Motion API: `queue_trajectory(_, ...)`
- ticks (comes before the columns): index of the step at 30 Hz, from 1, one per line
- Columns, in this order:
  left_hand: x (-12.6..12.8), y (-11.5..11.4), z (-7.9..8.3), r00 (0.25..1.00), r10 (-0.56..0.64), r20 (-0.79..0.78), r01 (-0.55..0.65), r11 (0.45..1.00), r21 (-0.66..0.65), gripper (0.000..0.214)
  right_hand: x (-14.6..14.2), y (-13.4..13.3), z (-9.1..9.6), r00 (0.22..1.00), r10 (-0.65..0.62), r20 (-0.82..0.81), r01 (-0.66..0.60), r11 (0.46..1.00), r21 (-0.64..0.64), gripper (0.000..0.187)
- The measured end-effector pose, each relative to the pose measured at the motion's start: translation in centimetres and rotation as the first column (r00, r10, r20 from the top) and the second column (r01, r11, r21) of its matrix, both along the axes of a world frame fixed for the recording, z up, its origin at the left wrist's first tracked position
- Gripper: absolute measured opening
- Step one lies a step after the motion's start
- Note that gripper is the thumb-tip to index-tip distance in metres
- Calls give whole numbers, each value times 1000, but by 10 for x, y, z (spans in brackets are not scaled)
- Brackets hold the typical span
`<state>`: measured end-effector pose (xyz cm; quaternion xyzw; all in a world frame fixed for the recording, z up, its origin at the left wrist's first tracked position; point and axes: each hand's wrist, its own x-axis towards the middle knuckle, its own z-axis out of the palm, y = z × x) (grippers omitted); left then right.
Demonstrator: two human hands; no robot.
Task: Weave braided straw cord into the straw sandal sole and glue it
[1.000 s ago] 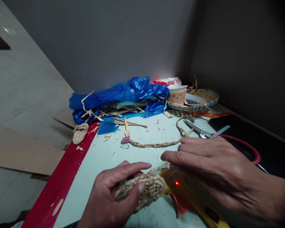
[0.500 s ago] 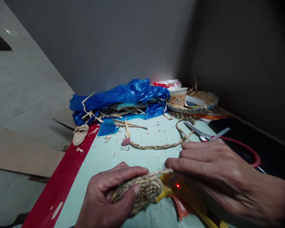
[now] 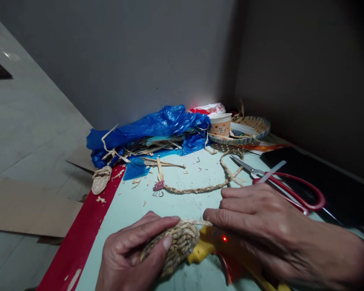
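My left hand (image 3: 133, 250) is closed around a thick oval piece of coiled straw braid (image 3: 182, 242), thumb on the near face and fingers over the top. A thin straw strand (image 3: 198, 222) runs from its upper edge to my right hand (image 3: 261, 226), whose fingertips are pinched on it. Beneath the right hand is a yellow tool that looks like a glue gun (image 3: 203, 244), with a lit red light and an orange part; its front end is close to the braid piece. Whether the right hand also grips this tool is hidden.
Red-handled scissors (image 3: 291, 190) lie beyond my right hand. A long straw braid (image 3: 197, 190) with a binder clip (image 3: 158, 186) crosses the table. Behind are a blue plastic bag (image 3: 145, 125), paper cup (image 3: 221, 126) and woven basket (image 3: 261, 127). A small straw slipper (image 3: 100, 181) sits left.
The view has shifted slightly. My right hand has drawn down a little from the scissors, showing more of their handles. Both hands keep their hold on the straw.
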<state>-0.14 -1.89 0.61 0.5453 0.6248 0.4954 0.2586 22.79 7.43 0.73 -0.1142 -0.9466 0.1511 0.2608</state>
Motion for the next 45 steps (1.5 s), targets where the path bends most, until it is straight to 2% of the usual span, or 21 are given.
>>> queue_trajectory(7,3,-2,0,992,121,-19,-122,991,-55,22,-1,-4,-6,998,-13,65,17,998,-59,20)
queue_trajectory(13,5,-3,-2,983,181,-32,-183,978,-104,17,-6,-7,-1,991,-34,131,36,999,-15,18)
queue_trajectory(15,5,-3,-3,982,184,-31,-187,973,-135,16,-7,-9,-1,989,-45,142,45,999,3,25)
queue_trajectory(18,2,-3,-6,981,195,-19,-196,969,-154,17,-8,-12,-3,993,-56,104,53,998,27,37)
queue_trajectory(20,-1,-2,-8,988,156,-11,-156,975,-156,20,-9,-13,-5,996,-51,69,49,998,31,39)
queue_trajectory(23,-1,-1,-8,995,103,6,-101,984,-149,23,-9,-14,-8,997,-44,61,42,999,33,37)
queue_trajectory(26,7,1,-7,982,174,72,-168,983,-75,21,-10,-15,-11,996,-57,64,54,998,42,31)
queue_trajectory(32,20,3,-5,964,111,241,-113,994,-3,23,-12,-19,-16,994,-113,3,112,988,108,31)
queue_trajectory(34,21,1,-7,958,151,242,-156,988,2,21,-13,-21,-18,990,-141,-25,143,987,78,29)
queue_trajectory(37,24,-2,-9,932,271,241,-270,962,-36,26,-17,-24,-21,981,-183,-58,182,983,-14,13)
queue_trajectory(38,25,-3,-10,923,292,251,-289,956,-50,29,-19,-24,-22,979,-197,-62,195,980,-35,15)
queue_trajectory(40,28,-4,-11,920,287,266,-283,958,-52,30,-22,-24,-24,972,-220,-86,215,975,-62,19)
queue_trajectory(45,31,-3,-18,946,241,217,-256,966,41,19,-28,-26,-28,933,-251,-257,235,968,-93,19)
